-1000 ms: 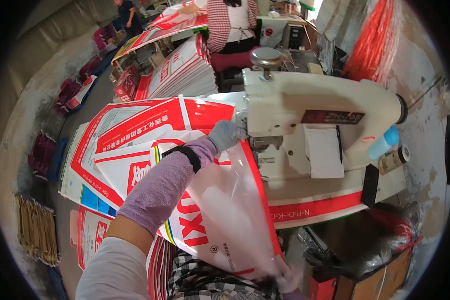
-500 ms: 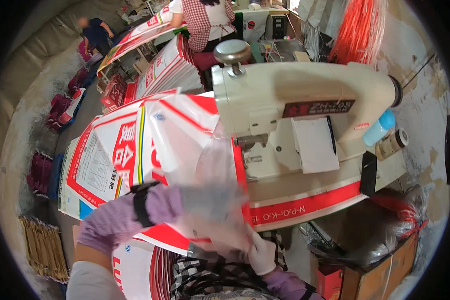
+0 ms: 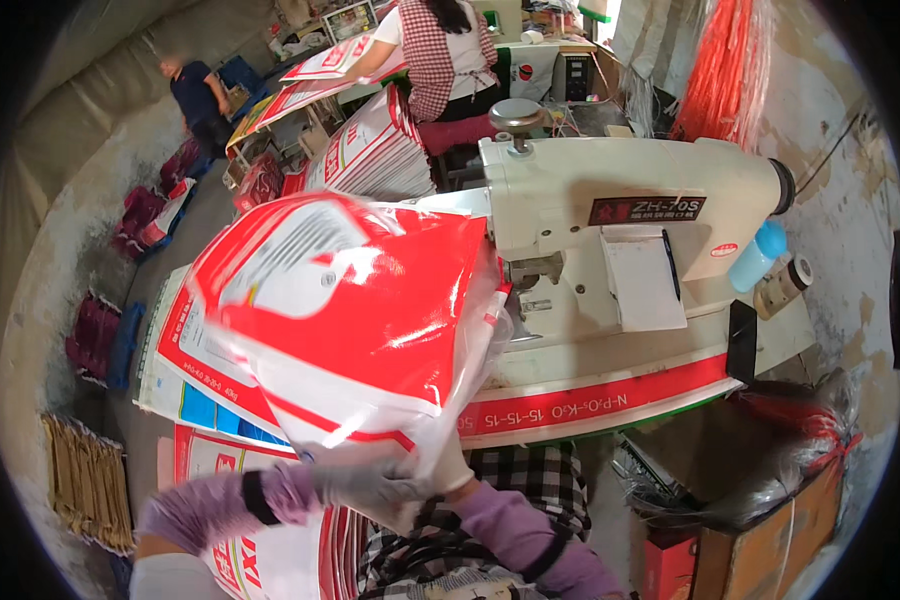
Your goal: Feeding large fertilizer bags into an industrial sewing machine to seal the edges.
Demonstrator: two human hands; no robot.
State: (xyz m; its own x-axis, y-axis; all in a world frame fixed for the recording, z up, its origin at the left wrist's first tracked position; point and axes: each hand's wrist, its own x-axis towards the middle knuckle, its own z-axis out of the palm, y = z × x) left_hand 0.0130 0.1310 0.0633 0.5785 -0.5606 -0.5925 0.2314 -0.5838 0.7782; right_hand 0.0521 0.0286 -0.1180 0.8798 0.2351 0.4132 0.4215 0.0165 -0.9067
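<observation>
A glossy red-and-white printed sack (image 3: 390,310) with a clear plastic liner (image 3: 490,345) along its right side lies in front of the sewing machine, its far end blurred. At the sack's near corner, just above my lap, my left hand (image 3: 375,487), in a grey-white glove, is closed on the edge. Close beside it, my right hand (image 3: 452,468), also gloved, grips the same corner, its fingers partly hidden by the sack. The cream sewing machine (image 3: 590,180) stands just right of the sack, its needle area near the liner.
More flat sacks (image 3: 185,345) lie under the held one, and a stack (image 3: 340,545) stands beside my lap. A notepad with a pen (image 3: 642,280), a blue bottle (image 3: 760,255) and a thread spool (image 3: 785,285) sit by the machine. A cardboard box (image 3: 770,540) is at lower right. Two people (image 3: 445,60) are farther back.
The sack has swung so its red face shows on top. My left hand has drawn down toward my lap, and my right hand has moved up and left beside it.
</observation>
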